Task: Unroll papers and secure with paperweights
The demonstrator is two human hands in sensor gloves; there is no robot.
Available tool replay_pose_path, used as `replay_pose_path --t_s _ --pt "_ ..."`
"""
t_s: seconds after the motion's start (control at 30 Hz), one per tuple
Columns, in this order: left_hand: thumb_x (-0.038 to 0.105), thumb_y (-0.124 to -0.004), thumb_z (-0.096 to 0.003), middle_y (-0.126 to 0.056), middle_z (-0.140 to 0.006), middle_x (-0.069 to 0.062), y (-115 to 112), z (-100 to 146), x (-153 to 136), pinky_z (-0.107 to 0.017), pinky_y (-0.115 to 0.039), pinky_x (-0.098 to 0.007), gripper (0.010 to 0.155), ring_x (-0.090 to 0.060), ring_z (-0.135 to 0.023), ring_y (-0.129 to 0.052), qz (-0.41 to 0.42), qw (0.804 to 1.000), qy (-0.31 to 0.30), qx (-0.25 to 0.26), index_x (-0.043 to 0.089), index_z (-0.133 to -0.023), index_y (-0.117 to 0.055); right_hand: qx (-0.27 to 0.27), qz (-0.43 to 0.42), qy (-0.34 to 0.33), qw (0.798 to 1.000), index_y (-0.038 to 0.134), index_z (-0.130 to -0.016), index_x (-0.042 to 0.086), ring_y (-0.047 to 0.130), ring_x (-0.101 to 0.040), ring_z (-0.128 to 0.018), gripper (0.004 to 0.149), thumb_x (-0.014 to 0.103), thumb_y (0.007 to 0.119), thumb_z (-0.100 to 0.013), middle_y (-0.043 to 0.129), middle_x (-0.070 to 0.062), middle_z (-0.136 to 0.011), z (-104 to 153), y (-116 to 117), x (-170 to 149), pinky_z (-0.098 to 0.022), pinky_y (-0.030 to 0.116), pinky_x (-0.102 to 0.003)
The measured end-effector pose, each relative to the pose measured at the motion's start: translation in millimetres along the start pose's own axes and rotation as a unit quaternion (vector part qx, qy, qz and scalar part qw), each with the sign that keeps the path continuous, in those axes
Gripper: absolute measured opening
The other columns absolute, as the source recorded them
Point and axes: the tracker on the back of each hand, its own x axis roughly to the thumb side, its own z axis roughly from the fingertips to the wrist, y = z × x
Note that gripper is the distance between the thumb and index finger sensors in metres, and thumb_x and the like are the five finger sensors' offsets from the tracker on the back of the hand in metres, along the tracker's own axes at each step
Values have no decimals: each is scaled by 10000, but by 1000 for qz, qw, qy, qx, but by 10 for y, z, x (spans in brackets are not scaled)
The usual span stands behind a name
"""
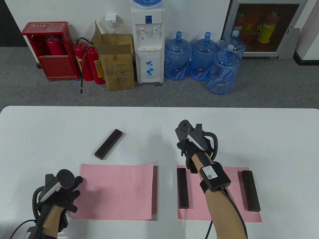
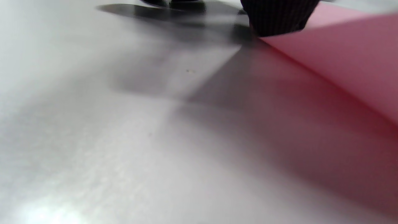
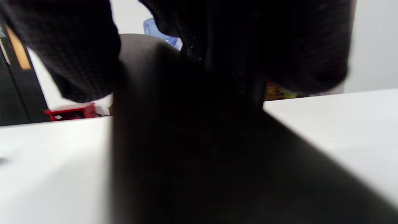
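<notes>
Two pink papers lie on the white table. My left hand point(image 1: 73, 196) rests on the left edge of the left paper point(image 1: 117, 191); in the left wrist view a fingertip point(image 2: 276, 18) touches that paper's edge point(image 2: 342, 62). The right paper point(image 1: 219, 211) lies flat under two dark paperweights, one at its left point(image 1: 183, 188) and one at its right point(image 1: 250, 190). My right hand point(image 1: 185, 149), above the right paper's far edge, grips another dark paperweight point(image 3: 192, 149), whose end shows under my wrist point(image 1: 192, 170). A further paperweight point(image 1: 108, 144) lies loose beyond the left paper.
The table's far edge point(image 1: 159, 107) runs across the view. Beyond it on the floor stand a water dispenser point(image 1: 148, 42), water bottles point(image 1: 199, 59), a cardboard box point(image 1: 116, 62) and red fire extinguishers point(image 1: 88, 62).
</notes>
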Motion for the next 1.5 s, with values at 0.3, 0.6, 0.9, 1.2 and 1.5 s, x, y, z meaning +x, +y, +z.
replay_pose_path --t_s 0.3,0.6,0.9,1.2,1.5 --pt "463 -692 -528 -256 -1240 -77 -2 0 -7 -803 -320 -649 605 -425 -1142 -290 -1 1000 1 -1 542 -1063 -421 85 -134 -24 987 548 -1019 40 1116 -217 -274 908 506 916 -331 910 -189 -681 765 203 758 -161 964 -352" --pt "464 -694 -528 -251 -1239 -73 -4 -7 -18 -804 -317 -647 606 -423 -1141 -286 2 1000 0 -2 544 -1063 -420 123 -30 -8 992 563 -1013 42 1129 -205 -244 895 509 915 -336 919 -197 -662 963 755 1129 -129 984 -333" --pt "462 -693 -529 -252 -1239 -74 -6 -10 -17 -803 -317 -648 605 -425 -1140 -285 3 1000 -1 -2 543 -1063 -419 128 53 -4 990 590 -1002 42 1127 -199 -235 873 509 913 -339 925 -198 -650 977 1042 1210 -118 992 -322" --pt "462 -693 -530 -251 -1239 -77 -7 -10 -16 -803 -317 -648 608 -425 -1140 -282 3 1000 -1 -2 541 -1065 -417 128 97 -6 987 577 -997 28 1122 -179 -232 883 542 870 -342 933 -186 -656 1009 1044 1265 -130 981 -331" --pt "463 -690 -531 -246 -1239 -76 -11 -10 -15 -804 -317 -647 607 -426 -1141 -277 3 1000 0 -4 543 -1065 -413 132 -2 -21 991 584 -1038 120 1080 -290 -490 849 580 791 -356 860 -162 -824 992 340 847 -344 900 -466"
